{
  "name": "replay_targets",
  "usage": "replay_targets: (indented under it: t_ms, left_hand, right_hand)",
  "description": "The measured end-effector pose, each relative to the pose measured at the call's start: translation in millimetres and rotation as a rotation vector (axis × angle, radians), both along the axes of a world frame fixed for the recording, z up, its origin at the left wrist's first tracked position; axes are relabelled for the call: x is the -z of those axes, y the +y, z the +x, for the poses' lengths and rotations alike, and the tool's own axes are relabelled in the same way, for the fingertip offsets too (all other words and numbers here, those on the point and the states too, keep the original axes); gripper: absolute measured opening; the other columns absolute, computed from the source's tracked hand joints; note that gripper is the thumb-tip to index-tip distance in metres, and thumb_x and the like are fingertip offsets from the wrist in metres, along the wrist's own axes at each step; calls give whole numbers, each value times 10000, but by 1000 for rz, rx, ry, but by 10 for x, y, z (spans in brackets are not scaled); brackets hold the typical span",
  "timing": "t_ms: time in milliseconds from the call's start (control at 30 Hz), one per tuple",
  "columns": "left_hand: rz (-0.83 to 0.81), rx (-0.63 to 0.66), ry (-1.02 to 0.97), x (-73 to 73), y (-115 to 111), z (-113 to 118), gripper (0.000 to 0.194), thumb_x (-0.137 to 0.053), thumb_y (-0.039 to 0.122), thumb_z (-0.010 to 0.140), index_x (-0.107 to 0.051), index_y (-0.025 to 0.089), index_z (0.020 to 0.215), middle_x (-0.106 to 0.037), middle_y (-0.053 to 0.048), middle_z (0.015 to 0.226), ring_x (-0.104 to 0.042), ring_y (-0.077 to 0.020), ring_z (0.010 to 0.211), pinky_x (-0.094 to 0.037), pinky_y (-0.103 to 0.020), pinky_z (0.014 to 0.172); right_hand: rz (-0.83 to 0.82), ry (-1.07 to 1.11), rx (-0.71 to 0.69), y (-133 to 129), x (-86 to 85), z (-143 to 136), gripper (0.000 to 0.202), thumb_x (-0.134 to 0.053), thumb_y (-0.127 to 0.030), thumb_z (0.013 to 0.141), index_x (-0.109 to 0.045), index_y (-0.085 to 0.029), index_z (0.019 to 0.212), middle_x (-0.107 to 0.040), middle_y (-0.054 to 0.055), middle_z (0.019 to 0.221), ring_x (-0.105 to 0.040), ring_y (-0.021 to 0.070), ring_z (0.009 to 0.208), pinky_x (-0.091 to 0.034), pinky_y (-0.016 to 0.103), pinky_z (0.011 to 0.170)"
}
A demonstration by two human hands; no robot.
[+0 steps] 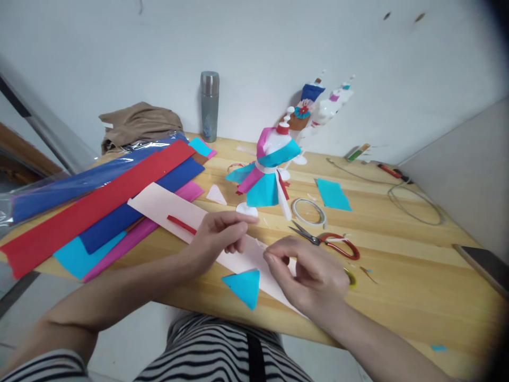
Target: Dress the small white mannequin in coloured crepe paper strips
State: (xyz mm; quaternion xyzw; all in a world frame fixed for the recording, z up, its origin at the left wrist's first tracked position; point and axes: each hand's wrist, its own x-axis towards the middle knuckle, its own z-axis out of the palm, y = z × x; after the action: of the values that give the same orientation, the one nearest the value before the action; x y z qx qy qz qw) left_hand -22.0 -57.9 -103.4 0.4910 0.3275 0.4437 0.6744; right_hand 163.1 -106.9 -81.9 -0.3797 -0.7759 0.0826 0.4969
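A grey flask (209,109) stands near brown cloth (141,124).

Craft workspace. Coloured paper strips (99,204) left of dressed figurine (270,167); scissors (318,239) to its right, nearer camera.

Scissors (314,240) lie before the ring (295,210); 1 flask (210,109) stands behind, left of the figure (274,156).

A wooden counter (409,260) is covered at left by overlapping colored strips (99,207), with a pale pink strip (167,207) laid diagonally toward the front edge. A gray flask (210,109) is stood near the wall. Red-handled scissors (316,240), a white ring-shaped roll (295,213) and a turquoise rectangle (334,194) are spread near a dressed figure (266,185); a dark flat device (483,265) is set at far right.
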Motion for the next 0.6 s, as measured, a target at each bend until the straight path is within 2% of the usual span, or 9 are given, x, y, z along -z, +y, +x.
replay_targets:
  t_ms: [100, 167, 200, 233, 267, 333, 433, 500, 600]
  left_hand:
    - [261, -269, 159, -139, 235, -118, 186, -683, 302, 814, -790, 190, 917, -591, 32, 569, -482, -87, 526, -392, -230, 535]
    - [508, -401, 376, -286, 477, -207, 281, -708, 297, 791, -784, 188, 1038, -723, -27, 785, -613, -137, 709, -496, -274, 680]
    - [620, -425, 473, -366, 610, -246, 375, -731, 309, 761, -769, 195, 1117, -766, -57, 949, -664, -179, 853, -531, -305, 775]
    - [689, -393, 556, -444, 743, -276, 501, -753, 335, 738, -734, 208, 1223, -763, -81, 1144, -674, -230, 1048, -537, -355, 917]
    - [708, -300, 621, -515, 869, -296, 619, -775, 374, 725, -688, 215, 1318, -710, -101, 1322, -630, -280, 1225, -497, -414, 1052]
    - [672, -55, 657, -622, 1092, -297, 767, -832, 455, 682, -649, 204, 1383, -602, -140, 1491, -524, -357, 1402, -402, -489, 1177]
    - [627, 216, 534, -677, 1333, -217, 718, -836, 457, 688, -676, 216, 1345, -630, -127, 1457, -509, -364, 1432, -346, -500, 1218]
    - [634, 295, 460, -663, 1433, -145, 668, -864, 410, 654, -712, 210, 1273, -682, -120, 1373, -531, -352, 1410, -340, -493, 1216]
    - [651, 327, 389, -631, 1514, -60, 578, -890, 352, 619, -748, 176, 1151, -731, -122, 1247, -589, -330, 1328, -385, -455, 1176]
  right_hand:
    - [68, -21, -78, -2, -16, 4, 239, -602, 4, 857, -613, -235, 855, -675, -28, 653, -637, 127, 540, -489, 256, 502]
    - [92, -1, -131, 16, -10, 4, 250, -597, 16, 853, -625, -229, 894, -682, -17, 671, -644, 133, 550, -499, 263, 505]
    - [100, 10, -153, 29, -6, 1, 251, -597, 18, 853, -630, -224, 912, -684, -11, 679, -642, 133, 553, -498, 263, 502]
    - [107, 21, -169, 44, -2, -6, 250, -598, 17, 855, -632, -221, 925, -684, -7, 686, -637, 132, 555, -497, 263, 500]
    - [115, 29, -181, 59, -1, -17, 247, -595, 12, 861, -633, -220, 933, -682, -5, 688, -631, 131, 555, -495, 263, 497]
    - [105, 29, -199, 84, -5, -45, 238, -587, -5, 878, -632, -232, 933, -682, -7, 691, -624, 129, 558, -496, 263, 497]
    - [8, 35, -190, 110, -17, -86, 220, -587, -46, 903, -619, -262, 882, -683, -15, 677, -633, 135, 560, -504, 268, 499]
    - [-71, 63, -160, 124, -16, -95, 199, -595, -87, 915, -617, -270, 841, -677, -15, 658, -637, 145, 549, -509, 278, 494]
    - [-118, 114, -125, 150, -6, -75, 165, -621, -146, 918, -635, -256, 796, -672, -11, 630, -638, 156, 520, -508, 289, 481]
